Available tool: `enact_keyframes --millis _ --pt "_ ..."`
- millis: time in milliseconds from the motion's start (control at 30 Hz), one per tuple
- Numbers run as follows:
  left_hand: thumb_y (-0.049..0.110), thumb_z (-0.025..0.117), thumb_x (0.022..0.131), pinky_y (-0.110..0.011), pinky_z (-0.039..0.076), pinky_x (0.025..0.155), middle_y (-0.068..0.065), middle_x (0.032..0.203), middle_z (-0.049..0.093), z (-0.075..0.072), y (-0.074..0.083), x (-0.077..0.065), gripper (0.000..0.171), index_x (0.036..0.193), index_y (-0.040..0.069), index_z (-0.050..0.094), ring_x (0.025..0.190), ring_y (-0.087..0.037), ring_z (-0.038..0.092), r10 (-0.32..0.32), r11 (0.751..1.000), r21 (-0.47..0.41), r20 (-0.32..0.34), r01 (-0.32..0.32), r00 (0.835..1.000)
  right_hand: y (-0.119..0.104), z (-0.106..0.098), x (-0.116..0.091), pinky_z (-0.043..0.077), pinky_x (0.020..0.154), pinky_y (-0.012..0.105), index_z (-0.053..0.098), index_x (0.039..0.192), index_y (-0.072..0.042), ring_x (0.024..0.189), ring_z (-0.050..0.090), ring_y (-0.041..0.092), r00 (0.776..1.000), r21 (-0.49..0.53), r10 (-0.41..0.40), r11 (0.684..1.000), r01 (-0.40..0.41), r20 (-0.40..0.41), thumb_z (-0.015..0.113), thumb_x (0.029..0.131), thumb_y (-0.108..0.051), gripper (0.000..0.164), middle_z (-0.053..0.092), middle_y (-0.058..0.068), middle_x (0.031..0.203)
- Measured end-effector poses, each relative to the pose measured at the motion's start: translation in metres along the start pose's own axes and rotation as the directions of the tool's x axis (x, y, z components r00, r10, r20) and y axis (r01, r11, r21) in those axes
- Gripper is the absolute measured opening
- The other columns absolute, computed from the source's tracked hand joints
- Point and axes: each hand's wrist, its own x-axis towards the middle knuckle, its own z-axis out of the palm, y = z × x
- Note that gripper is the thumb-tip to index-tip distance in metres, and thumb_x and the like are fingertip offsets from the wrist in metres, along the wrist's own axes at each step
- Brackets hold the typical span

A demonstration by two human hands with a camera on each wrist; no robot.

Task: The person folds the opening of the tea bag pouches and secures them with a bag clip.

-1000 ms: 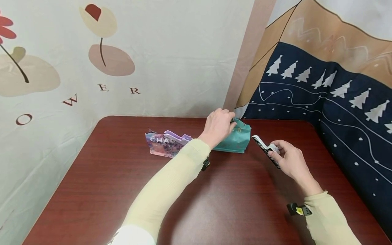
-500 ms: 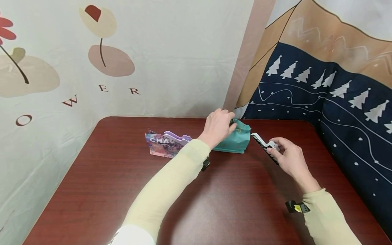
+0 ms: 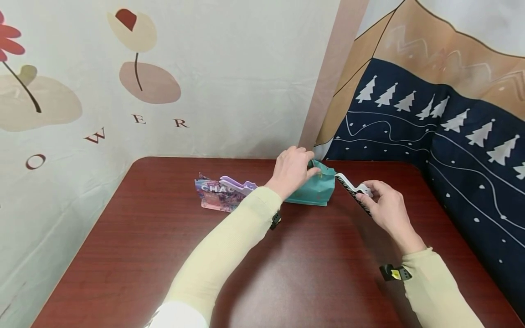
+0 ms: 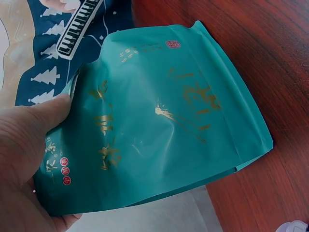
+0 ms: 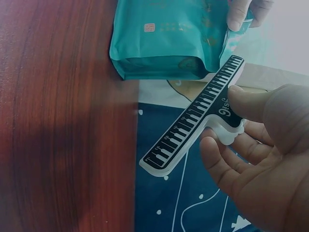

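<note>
My left hand point(image 3: 292, 171) grips the top edge of a teal foil bag point(image 3: 317, 190), thumb on its front. In the left wrist view the teal bag point(image 4: 164, 125) fills the middle, with gold writing and small red stamps. My right hand point(image 3: 387, 205) pinches a bag clip point(image 5: 193, 116) by its white grip, thumb on one side and fingers on the other. A black-and-white piano-key print runs along the clip's long bar. In the right wrist view, the bar's far end is right by the bag's upper corner and overlaps it.
Left of the teal bag stands a pink-and-blue printed bag point(image 3: 217, 196) lettered "CHA", with a purple clip point(image 3: 238, 184) along its top. My left forearm partly covers both. A patterned cloth point(image 3: 463, 155) hangs at the right behind the dark red table point(image 3: 320, 273).
My right hand has moved slightly up and left, bringing the clip's far end up to the teal bag's side. The left hand keeps its hold on the bag, nearly still.
</note>
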Motion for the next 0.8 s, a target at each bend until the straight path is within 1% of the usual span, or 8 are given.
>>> enact_keyframes --millis 100,200,267,433,567,667,800 --pt "0.048 0.072 0.096 -0.030 0.050 0.079 0.002 0.108 0.073 0.000 0.002 0.000 0.039 0.123 0.021 0.076 0.090 -0.018 0.061 0.000 1.000 0.020 -0.004 0.000 1.000 -0.001 0.000 0.001 0.047 0.064 0.014 0.067 0.117 0.004 0.081 0.068 0.035 1.000 0.003 0.006 1.000 -0.006 0.003 0.079 0.090 -0.004 0.030 0.069 0.025 0.103" --pt "0.046 0.072 0.096 -0.030 0.045 0.078 0.004 0.107 0.072 0.000 0.003 0.001 0.035 0.123 0.024 0.076 0.091 -0.018 0.060 0.007 0.999 0.047 -0.014 -0.006 1.000 -0.002 0.000 0.002 0.047 0.064 0.014 0.067 0.117 0.004 0.081 0.068 0.034 1.000 0.008 0.006 1.000 -0.006 0.001 0.079 0.090 -0.003 0.030 0.069 0.025 0.103" --pt "0.044 0.072 0.096 -0.031 0.042 0.078 0.006 0.104 0.071 0.000 0.004 0.002 0.030 0.119 0.025 0.077 0.090 -0.018 0.058 0.012 0.998 0.055 -0.027 -0.011 1.000 -0.002 0.000 0.003 0.047 0.064 0.015 0.067 0.116 0.004 0.081 0.068 0.034 1.000 0.004 0.001 1.000 -0.001 -0.006 0.079 0.090 -0.003 0.030 0.070 0.025 0.103" --pt "0.037 0.073 0.097 -0.034 0.038 0.078 0.008 0.094 0.069 0.001 0.005 0.002 0.017 0.110 0.028 0.080 0.084 -0.018 0.054 0.022 0.999 0.035 -0.061 -0.019 0.998 -0.002 -0.001 0.005 0.046 0.065 0.014 0.069 0.114 0.003 0.080 0.069 0.034 0.999 -0.006 -0.018 1.000 0.018 -0.035 0.079 0.089 -0.001 0.027 0.070 0.023 0.101" --pt "0.034 0.072 0.098 -0.035 0.037 0.079 0.010 0.093 0.070 0.001 0.005 0.002 0.014 0.108 0.028 0.081 0.083 -0.017 0.053 0.024 1.000 0.019 -0.069 -0.022 0.997 -0.003 0.000 0.008 0.043 0.065 0.012 0.070 0.112 0.002 0.079 0.070 0.034 0.998 0.003 -0.034 0.999 0.034 -0.052 0.079 0.088 0.000 0.026 0.070 0.021 0.100" --pt "0.033 0.072 0.098 -0.035 0.036 0.080 0.011 0.094 0.071 0.001 0.004 0.002 0.015 0.109 0.029 0.081 0.083 -0.017 0.052 0.022 1.000 0.013 -0.059 -0.022 0.998 -0.002 0.002 0.010 0.044 0.066 0.014 0.070 0.111 0.002 0.079 0.070 0.034 0.997 0.002 -0.043 0.999 0.043 -0.057 0.080 0.087 0.000 0.025 0.071 0.021 0.099" --pt "0.032 0.072 0.098 -0.035 0.036 0.080 0.012 0.097 0.072 -0.001 0.004 0.003 0.017 0.112 0.030 0.081 0.083 -0.016 0.052 0.025 1.000 0.002 -0.043 -0.025 0.999 0.000 0.003 0.012 0.047 0.067 0.022 0.071 0.108 0.001 0.078 0.071 0.034 0.996 -0.008 -0.050 0.999 0.050 -0.067 0.080 0.086 0.001 0.024 0.072 0.021 0.098"
